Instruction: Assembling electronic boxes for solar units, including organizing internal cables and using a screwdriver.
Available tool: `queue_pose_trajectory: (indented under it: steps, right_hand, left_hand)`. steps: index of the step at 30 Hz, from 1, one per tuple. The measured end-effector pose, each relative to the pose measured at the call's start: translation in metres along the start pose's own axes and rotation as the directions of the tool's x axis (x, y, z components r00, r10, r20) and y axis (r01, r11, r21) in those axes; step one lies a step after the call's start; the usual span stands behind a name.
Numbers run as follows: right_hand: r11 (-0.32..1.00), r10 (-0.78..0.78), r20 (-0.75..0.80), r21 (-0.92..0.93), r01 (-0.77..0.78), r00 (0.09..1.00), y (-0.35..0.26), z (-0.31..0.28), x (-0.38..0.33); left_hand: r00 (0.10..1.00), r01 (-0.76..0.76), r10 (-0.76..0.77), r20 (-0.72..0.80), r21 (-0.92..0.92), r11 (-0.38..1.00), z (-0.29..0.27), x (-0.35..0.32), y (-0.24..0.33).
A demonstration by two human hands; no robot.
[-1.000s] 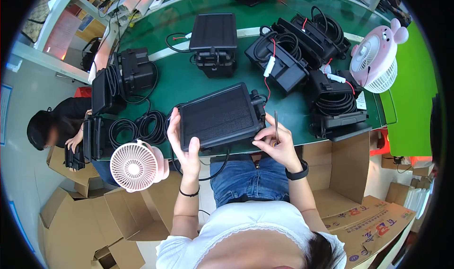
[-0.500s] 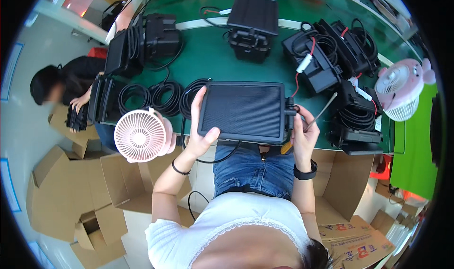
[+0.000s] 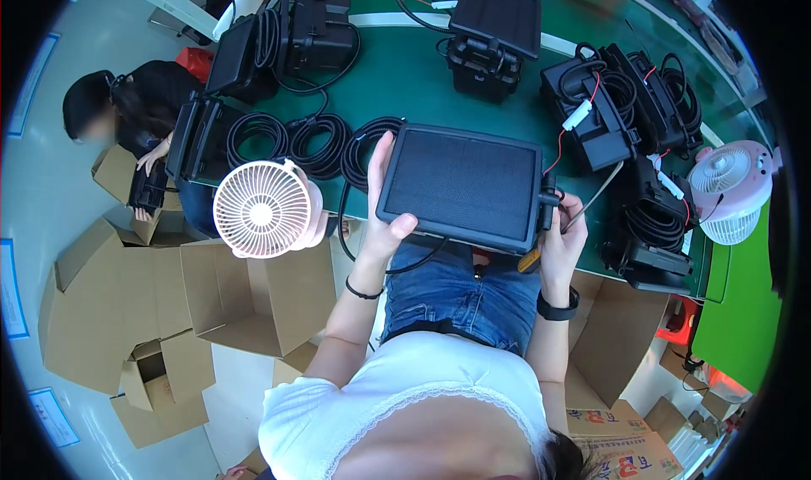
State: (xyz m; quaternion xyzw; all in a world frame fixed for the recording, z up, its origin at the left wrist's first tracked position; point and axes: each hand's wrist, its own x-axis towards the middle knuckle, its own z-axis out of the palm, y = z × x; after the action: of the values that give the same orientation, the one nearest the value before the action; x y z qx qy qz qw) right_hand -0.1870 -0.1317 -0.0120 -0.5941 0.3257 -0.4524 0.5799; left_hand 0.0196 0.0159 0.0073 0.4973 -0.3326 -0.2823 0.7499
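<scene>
A black flat solar panel unit [image 3: 460, 184] is held over the near edge of the green table [image 3: 405, 75], above my lap. My left hand [image 3: 380, 206] grips its left edge, thumb on the front rim and fingers behind. At the panel's right end, my right hand [image 3: 564, 235] holds a screwdriver [image 3: 591, 200] with a yellow handle, its shaft angled up to the right beside a small black bracket. A black cable [image 3: 405, 265] hangs from the panel's underside.
Coiled black cables [image 3: 296, 138], more black units [image 3: 494, 37] and wired boxes [image 3: 604, 113] lie on the table. A pink fan [image 3: 262, 210] stands at my left, another [image 3: 725, 189] at right. Cardboard boxes [image 3: 211, 298] crowd the floor. Another person [image 3: 127, 117] works at far left.
The panel has been drawn off the table toward me and turned face up. My right hand has shifted to its right end with the screwdriver. The view has swung leftward.
</scene>
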Motion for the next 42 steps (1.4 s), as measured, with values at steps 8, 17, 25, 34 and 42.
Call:
queue_pose_trajectory:
  steps: [8, 17, 25, 34, 42]
  right_hand:
    - [0.989, 0.043, 0.03, -0.14, -0.038, 0.999, -0.045, 0.007, 0.014]
    - [0.652, 0.013, 0.262, -0.734, 0.191, 0.965, -0.077, 0.005, -0.038]
    - [0.6, -0.076, 0.336, -0.736, 0.312, 0.939, -0.072, 0.001, -0.049]
    - [0.493, -0.2, 0.319, -0.784, 0.376, 0.927, -0.069, 0.011, -0.043]
    - [0.542, -0.214, 0.314, -0.749, 0.38, 0.925, -0.064, 0.014, -0.045]
  left_hand:
    - [0.994, -0.061, 0.067, -0.086, 0.072, 0.995, 0.012, 0.008, 0.001]
    - [0.958, 0.121, -0.154, -0.242, -0.146, 0.982, 0.025, 0.0, 0.028]
    - [0.976, 0.125, -0.098, -0.196, 0.129, 0.984, 0.007, -0.004, 0.018]
    - [0.957, 0.164, -0.119, -0.265, 0.152, 0.975, 0.013, 0.004, 0.005]
    - [0.961, 0.122, -0.083, -0.265, 0.134, 0.983, 0.017, 0.005, 0.009]
